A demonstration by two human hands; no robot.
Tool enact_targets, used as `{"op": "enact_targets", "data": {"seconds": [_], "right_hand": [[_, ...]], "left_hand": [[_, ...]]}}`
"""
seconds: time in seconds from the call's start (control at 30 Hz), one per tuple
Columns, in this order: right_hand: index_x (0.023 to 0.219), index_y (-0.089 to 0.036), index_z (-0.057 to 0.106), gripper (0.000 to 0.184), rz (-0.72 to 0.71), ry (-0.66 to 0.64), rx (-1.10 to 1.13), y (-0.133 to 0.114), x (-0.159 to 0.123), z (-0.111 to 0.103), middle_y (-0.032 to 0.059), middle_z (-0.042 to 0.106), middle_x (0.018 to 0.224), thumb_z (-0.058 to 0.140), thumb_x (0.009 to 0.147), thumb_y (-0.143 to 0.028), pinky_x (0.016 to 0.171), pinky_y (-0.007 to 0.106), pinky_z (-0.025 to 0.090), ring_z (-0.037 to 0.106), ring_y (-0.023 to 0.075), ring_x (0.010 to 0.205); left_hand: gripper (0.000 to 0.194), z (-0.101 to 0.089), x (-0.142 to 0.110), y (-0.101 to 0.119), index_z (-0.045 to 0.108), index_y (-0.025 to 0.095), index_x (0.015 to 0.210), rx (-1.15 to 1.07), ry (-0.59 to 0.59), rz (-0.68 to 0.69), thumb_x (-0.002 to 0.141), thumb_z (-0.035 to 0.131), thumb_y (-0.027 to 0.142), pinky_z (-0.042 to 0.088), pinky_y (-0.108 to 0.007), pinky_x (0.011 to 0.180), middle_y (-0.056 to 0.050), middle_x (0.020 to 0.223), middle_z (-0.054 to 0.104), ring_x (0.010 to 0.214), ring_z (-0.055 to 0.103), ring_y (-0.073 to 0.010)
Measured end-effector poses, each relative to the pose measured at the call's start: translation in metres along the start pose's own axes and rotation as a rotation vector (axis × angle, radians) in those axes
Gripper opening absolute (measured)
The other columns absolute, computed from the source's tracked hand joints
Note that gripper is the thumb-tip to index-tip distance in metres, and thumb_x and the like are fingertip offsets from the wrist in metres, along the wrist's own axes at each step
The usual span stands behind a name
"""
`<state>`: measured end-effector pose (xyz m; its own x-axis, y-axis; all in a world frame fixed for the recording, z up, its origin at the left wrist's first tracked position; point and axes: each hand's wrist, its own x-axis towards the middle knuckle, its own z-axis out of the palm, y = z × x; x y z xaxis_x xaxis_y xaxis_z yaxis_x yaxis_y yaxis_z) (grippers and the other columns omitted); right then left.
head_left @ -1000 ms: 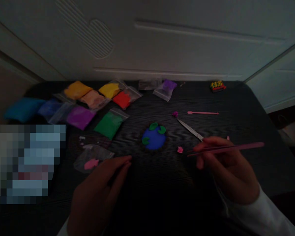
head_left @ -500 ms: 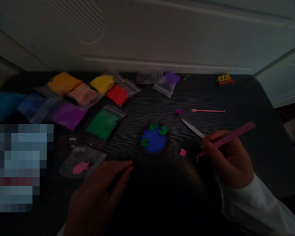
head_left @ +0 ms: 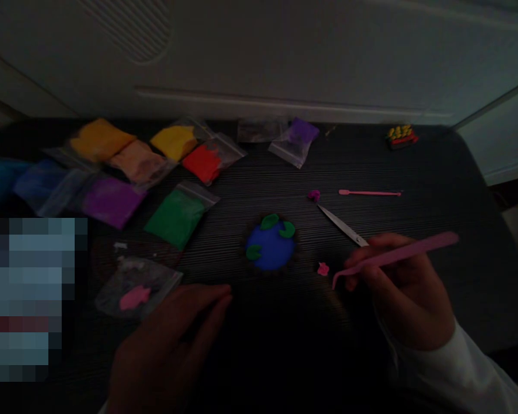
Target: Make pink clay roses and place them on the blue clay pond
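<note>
My right hand [head_left: 403, 293] grips pink tweezers [head_left: 401, 253] with a bent tip, which points down at the table just right of a small pink clay flower [head_left: 323, 268]. Left of the flower lies a round clay pond [head_left: 271, 247], blue with a dark bumpy rim and green lily pads on it. My left hand [head_left: 168, 339] rests at the lower left, thumb and finger drawn together, nothing visible between the tips. Beside it is a clear bag with pink clay [head_left: 134, 297]. Scissors [head_left: 341, 224] lie partly hidden behind my right hand.
Bags of coloured clay, among them green [head_left: 176, 218], purple [head_left: 114, 201] and red [head_left: 202, 162], lie at left and back. A magenta clay bit [head_left: 313, 195], a pink stick tool [head_left: 371, 192] and a small yellow-and-red clay piece [head_left: 401, 137] lie farther right. A white panel [head_left: 285, 63] stands behind the table.
My right hand has shifted slightly right and down, and the tweezers have turned flatter, their tip now lower and closer to the pink flower. My left hand has hardly moved.
</note>
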<state>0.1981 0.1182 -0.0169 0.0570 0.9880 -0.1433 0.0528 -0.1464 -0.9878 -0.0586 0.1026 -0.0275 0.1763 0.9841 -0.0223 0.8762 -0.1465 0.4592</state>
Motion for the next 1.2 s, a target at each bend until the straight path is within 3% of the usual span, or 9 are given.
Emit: {"op": "enact_targets", "data": {"seconds": [0.17, 0.4, 0.53, 0.77, 1.2], "right_hand": [[0.091, -0.022, 0.046, 0.019, 0.062, -0.05, 0.024, 0.003, -0.002, -0.003, -0.0016, 0.057, 0.07, 0.055, 0.075, -0.019, 0.049, 0.023, 0.049, 0.057, 0.0101, 0.052], [0.082, -0.02, 0.05, 0.013, -0.061, 0.07, -0.09, 0.011, 0.011, -0.011, -0.0028, 0.058, 0.062, 0.059, 0.072, -0.02, 0.053, 0.023, 0.046, 0.058, 0.0102, 0.056], [0.081, -0.02, 0.049, 0.009, -0.037, 0.088, -0.06, 0.012, 0.009, -0.012, -0.0021, 0.059, 0.059, 0.053, 0.076, -0.026, 0.051, 0.026, 0.045, 0.058, 0.0125, 0.054], [0.071, -0.017, 0.053, 0.013, -0.062, 0.202, -0.364, 0.011, 0.004, -0.009, -0.0037, 0.054, 0.045, 0.061, 0.07, -0.027, 0.039, 0.022, 0.036, 0.05, 0.0092, 0.04], [0.07, -0.018, 0.047, 0.018, -0.062, 0.351, -0.303, 0.009, 0.014, 0.005, -0.0062, 0.049, 0.048, 0.064, 0.066, -0.023, 0.031, 0.018, 0.033, 0.046, 0.0066, 0.036]], "left_hand": [[0.023, 0.0, -0.001, -0.001, 0.058, 0.028, 0.087, -0.03, -0.02, -0.021, 0.075, 0.045, 0.042, 0.048, -0.022, 0.069, 0.004, 0.083, 0.066, 0.07, 0.061, -0.0121], [0.024, -0.001, -0.001, 0.0, 0.059, 0.028, 0.088, -0.062, -0.028, -0.043, 0.076, 0.043, 0.043, 0.048, -0.024, 0.07, 0.003, 0.085, 0.066, 0.074, 0.061, -0.0132], [0.023, 0.0, -0.002, -0.001, 0.058, 0.028, 0.088, -0.029, -0.035, -0.035, 0.076, 0.044, 0.042, 0.048, -0.025, 0.072, 0.004, 0.085, 0.065, 0.072, 0.061, -0.0126], [0.021, 0.0, -0.003, -0.002, 0.056, 0.028, 0.09, -0.007, -0.032, -0.001, 0.077, 0.044, 0.041, 0.047, -0.023, 0.069, 0.005, 0.086, 0.064, 0.072, 0.061, -0.0118], [0.022, 0.001, -0.001, -0.001, 0.057, 0.028, 0.088, -0.047, -0.023, 0.002, 0.077, 0.044, 0.04, 0.048, -0.026, 0.067, 0.004, 0.084, 0.065, 0.072, 0.061, -0.0134]]}}
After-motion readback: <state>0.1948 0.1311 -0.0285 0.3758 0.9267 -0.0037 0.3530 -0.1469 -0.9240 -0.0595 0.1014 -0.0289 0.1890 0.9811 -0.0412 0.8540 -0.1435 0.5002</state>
